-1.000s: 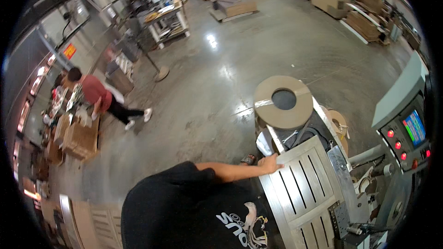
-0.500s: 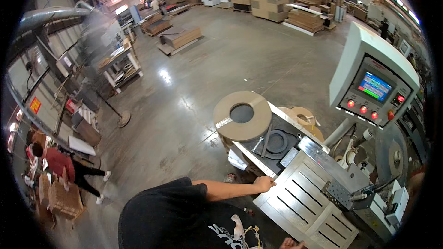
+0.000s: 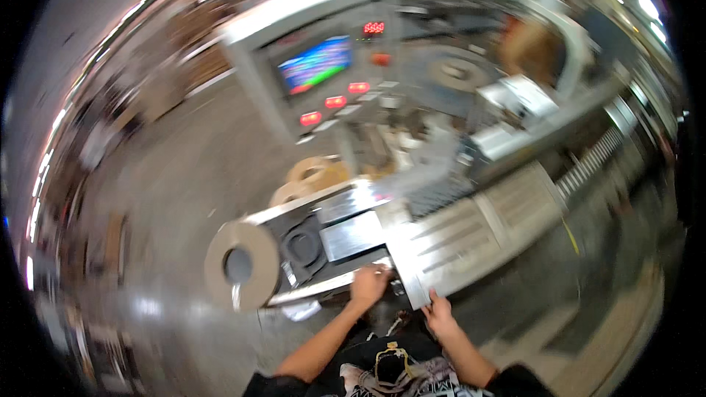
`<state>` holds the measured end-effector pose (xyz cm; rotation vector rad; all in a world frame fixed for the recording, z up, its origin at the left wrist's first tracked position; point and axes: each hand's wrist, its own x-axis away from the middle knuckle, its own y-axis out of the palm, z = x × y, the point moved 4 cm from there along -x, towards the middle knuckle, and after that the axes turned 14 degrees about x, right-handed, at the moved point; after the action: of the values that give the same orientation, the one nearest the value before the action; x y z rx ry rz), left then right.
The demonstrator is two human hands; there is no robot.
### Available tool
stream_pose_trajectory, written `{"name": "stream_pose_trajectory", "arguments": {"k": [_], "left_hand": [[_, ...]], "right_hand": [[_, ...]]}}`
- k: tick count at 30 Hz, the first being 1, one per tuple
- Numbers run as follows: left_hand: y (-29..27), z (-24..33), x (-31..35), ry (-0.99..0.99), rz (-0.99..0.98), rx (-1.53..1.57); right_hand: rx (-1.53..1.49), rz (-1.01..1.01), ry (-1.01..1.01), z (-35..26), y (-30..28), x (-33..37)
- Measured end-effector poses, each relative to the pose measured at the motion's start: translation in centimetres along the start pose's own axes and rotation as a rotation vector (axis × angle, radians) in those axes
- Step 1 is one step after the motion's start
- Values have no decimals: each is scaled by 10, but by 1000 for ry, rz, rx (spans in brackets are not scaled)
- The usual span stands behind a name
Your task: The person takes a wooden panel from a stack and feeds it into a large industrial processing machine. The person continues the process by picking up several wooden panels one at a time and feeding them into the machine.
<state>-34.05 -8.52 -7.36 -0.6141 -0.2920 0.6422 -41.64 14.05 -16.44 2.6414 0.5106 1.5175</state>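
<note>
My left hand (image 3: 370,284) is at the front edge of the dark side table (image 3: 334,272), beside the gap by the slotted metal table (image 3: 456,239). Its fingers are curled, and what they hold, if anything, is blurred. My right hand (image 3: 439,310) grips the near edge of the slotted metal table close to its corner, thumb toward the top. On the side table, left of my hands, are a large roll of tan edge banding (image 3: 254,279), a black ring (image 3: 303,245) and a shiny metal plate (image 3: 353,236).
A control panel (image 3: 323,59) with a lit screen and red buttons rises behind the side table. Tan rolls (image 3: 309,170) lie beyond it. A machine head (image 3: 518,106) and a toothed metal track (image 3: 588,165) extend right. Stacked boards (image 3: 202,66) stand far left.
The view has swung right and blurred. My left hand has gone from the slotted table's corner to the side table's edge. My right hand has come fully into view, onto the slotted table's edge.
</note>
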Motion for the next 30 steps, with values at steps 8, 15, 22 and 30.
{"name": "stream_pose_trajectory", "arguments": {"k": [8,15,22,30], "left_hand": [[-56,-48,-50,454,-187,-424],[-56,-74,-55,569,-342,-599],[-46,-85,-64,664,-216,-892],[-62,-67,-37,931,-100,-727]], "right_hand": [[-163,346,-265,-26,-23,-34],[-19,338,-297,13,-12,72],[312,1102,-442,135,-27,254],[678,1917,172,275,-106,457]]}}
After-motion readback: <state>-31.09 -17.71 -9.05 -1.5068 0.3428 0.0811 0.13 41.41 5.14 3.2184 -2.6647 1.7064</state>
